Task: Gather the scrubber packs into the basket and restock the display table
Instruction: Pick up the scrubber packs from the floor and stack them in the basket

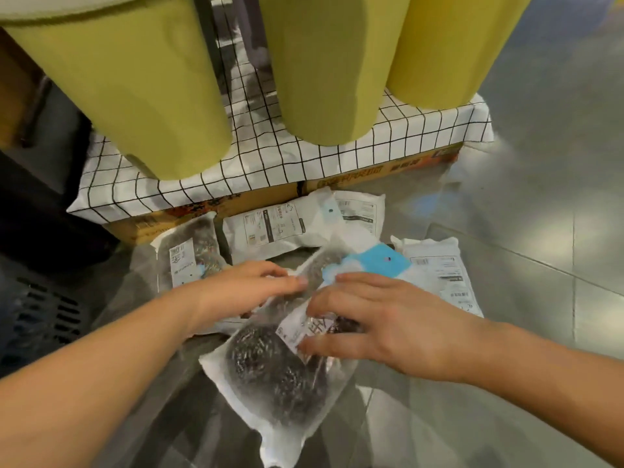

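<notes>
Pinching scrubber pack [270, 376] edge: left hand [243, 285]; right hand [388, 325] fingers [358, 282] resting atop.

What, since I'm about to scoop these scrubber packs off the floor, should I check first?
1. Contact of left hand: ok, fingers touch the edge of the upper pack.
2. Contact of right hand: ok, fingers spread on the label of the nearest pack.
3. Firm hold on that pack: cannot tell; fingers lie on top.
4. All packs gathered: not ok; the far pack and the right pack lie apart.
5. Nearness of basket: ok, beside the left arm; its inside is out of view.
</notes>
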Motion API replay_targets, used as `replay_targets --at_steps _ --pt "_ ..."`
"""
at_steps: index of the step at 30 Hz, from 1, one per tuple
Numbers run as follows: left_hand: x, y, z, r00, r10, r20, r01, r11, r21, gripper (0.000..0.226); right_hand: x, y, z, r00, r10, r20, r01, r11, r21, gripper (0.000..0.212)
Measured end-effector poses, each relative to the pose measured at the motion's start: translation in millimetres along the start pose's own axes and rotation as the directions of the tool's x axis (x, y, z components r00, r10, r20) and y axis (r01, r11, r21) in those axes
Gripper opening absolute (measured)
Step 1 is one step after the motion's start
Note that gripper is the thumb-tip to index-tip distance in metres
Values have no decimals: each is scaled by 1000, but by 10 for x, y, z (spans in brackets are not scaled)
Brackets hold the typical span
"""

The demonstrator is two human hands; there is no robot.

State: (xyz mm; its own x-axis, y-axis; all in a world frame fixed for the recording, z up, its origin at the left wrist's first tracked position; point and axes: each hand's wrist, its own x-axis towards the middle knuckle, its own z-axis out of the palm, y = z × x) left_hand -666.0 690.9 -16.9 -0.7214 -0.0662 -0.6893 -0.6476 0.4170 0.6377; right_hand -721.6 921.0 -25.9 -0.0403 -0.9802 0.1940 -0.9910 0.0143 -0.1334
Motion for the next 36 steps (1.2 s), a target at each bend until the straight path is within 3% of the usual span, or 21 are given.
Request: replay_targets --at_steps 2,4,8,12,14,15,17,19,23,27,29,33,36 --pt "-82 -39 56 991 9 135 36 945 -326 41 48 -8 -62 992 -91 -87 80 989 -122 32" --pt "-136 -143 89 983 74 171 24 859 -511 40 49 38 -55 982 -125 -140 92 971 -221 35" --pt "-126 -372 108 991 33 131 42 847 -530 51 -35 228 73 984 -79 -160 31 958 -286 44" --pt "-109 -563 -19 997 -35 -66 -6 841 -541 48 -329 750 282 987 134 87 -92 922 -376 65" --pt "-110 -637 -72 989 -77 -124 -6 827 -562 42 -500 1011 396 886 331 325 -167 881 -443 79" --pt "-105 -656 -81 985 -97 -144 -2 823 -568 41 -580 1115 456 786 408 465 -187 873 -450 84" --pt "-62 -671 -68 975 -133 -179 9 825 -565 40 -704 1249 545 588 462 664 -174 874 -454 90" --pt "-7 -665 -38 966 -161 -202 19 826 -563 39 -757 1310 616 516 437 737 -121 889 -442 87" --pt "89 -616 19 966 -167 -199 27 828 -560 40 -810 1350 756 520 362 774 -39 915 -402 79" --pt "168 -571 68 967 -161 -195 21 820 -572 42 -812 1426 801 585 350 731 32 891 -453 59" --pt "196 -537 90 966 -150 -211 3 822 -569 41 -836 1483 738 566 386 728 35 871 -489 50" --pt "175 -423 120 966 -108 -237 -52 809 -585 37 -913 1536 402 480 495 724 -149 859 -489 63" --pt "93 -266 115 955 -59 -290 -135 785 -605 34 -908 1491 29 395 682 615 -542 714 -444 58"
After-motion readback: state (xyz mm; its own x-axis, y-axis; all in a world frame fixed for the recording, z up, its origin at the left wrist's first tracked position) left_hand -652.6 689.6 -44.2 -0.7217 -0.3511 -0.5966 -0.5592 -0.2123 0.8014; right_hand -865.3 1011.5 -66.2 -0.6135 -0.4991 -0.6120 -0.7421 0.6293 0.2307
